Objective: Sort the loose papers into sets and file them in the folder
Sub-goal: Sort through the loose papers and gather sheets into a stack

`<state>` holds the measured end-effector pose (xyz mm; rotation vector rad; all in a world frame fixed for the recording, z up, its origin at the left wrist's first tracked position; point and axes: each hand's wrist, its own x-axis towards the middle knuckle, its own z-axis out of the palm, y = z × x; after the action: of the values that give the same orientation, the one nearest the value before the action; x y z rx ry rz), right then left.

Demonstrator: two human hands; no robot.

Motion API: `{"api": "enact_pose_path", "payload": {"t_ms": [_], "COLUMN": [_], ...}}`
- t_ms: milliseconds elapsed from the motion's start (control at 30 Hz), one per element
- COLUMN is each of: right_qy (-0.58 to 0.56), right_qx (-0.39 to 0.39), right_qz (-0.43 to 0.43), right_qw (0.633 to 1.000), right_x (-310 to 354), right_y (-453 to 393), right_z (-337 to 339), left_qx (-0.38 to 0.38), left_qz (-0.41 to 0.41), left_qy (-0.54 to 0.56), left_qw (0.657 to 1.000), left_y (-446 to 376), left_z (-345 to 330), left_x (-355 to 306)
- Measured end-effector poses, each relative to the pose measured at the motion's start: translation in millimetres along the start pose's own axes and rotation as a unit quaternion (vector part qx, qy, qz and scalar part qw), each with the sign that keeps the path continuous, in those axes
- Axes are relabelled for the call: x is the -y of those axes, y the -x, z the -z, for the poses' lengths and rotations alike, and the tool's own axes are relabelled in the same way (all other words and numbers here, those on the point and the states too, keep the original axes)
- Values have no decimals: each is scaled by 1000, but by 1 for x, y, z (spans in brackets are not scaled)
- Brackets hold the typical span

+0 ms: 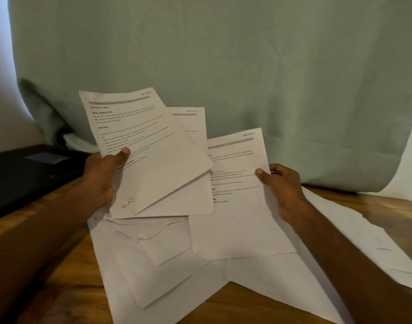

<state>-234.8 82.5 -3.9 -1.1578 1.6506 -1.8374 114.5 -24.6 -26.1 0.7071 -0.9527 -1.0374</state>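
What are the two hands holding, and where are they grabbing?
The left hand grips two fanned pages by their lower left edge, thumb on top. The right hand pinches a single page at its right edge.

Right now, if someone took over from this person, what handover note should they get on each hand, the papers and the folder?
Left hand grips two fanned white printed sheets: the front one headed SECTION 1, the one behind headed SECTION 2.
Right hand pinches another white SECTION 1 sheet by its right edge.
More loose white papers lie overlapped on the wooden table.
The black folder lies shut at left.
Done: sorting begun. Left: finish the sets, file everything.
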Motion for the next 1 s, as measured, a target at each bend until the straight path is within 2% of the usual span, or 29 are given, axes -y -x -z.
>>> {"api": "enact_pose_path", "payload": {"t_ms": [67,133,233,333,400,467,500,534,567,600,634,700,734,767,834,867,900,967,1000], "right_qy": [21,102,198,209,269,411,451,444,397,347,330,391,446,497,574,579,552,465,442], "right_qx": [-22,-107,-228,-256,-248,-228,-204,-153,-71,23,118,258,276,259,186,162,158,206,245], "right_qz": [-9,3,39,22,-18,14,82,159,215,236,226,193,174,162,160,165,171,189,208], "right_qw": [1000,989,953,943,931,883,865,869,890,907,909,862,833,812,781,782,801,840,837], "right_x": [-4,-9,-9,-14,-21,-24,-23,-18,-14,-11,-10,-13,-16,-17,-16,-15,-16,-18,-19], "right_y": [-3,-8,-10,-17,-16,-12,-8,-3,5,15,26,41,41,39,31,30,29,37,42], "right_z": [0,4,18,34,37,32,26,18,8,-3,-15,-34,-39,-41,-35,-31,-28,-28,-33], "left_qx": [-1,-9,-35,-56,-68,-92,-108,-121,-135,-144,-151,-161,-162,-165,-160,-154,-151,-143,-135], "left_qz": [0,4,13,21,25,23,19,11,4,-3,-7,-14,-15,-16,-14,-12,-9,-3,0], "left_qy": [-21,-37,-41,-40,-42,-43,-44,-47,-52,-55,-57,-52,-49,-50,-52,-50,-49,-47,-45], "left_qw": [1000,999,998,997,997,995,993,991,989,988,987,985,986,985,986,987,987,989,990], "left_y": [-2,-4,-4,-4,-3,-3,-4,-4,-5,-5,-5,-4,-4,-2,-2,-1,0,2,2], "left_z": [1,3,6,8,8,9,10,10,12,13,13,14,14,13,12,12,11,9,8], "left_x": [2,4,6,5,4,2,1,-1,-3,-6,-8,-9,-10,-11,-11,-11,-10,-8,-7]}}
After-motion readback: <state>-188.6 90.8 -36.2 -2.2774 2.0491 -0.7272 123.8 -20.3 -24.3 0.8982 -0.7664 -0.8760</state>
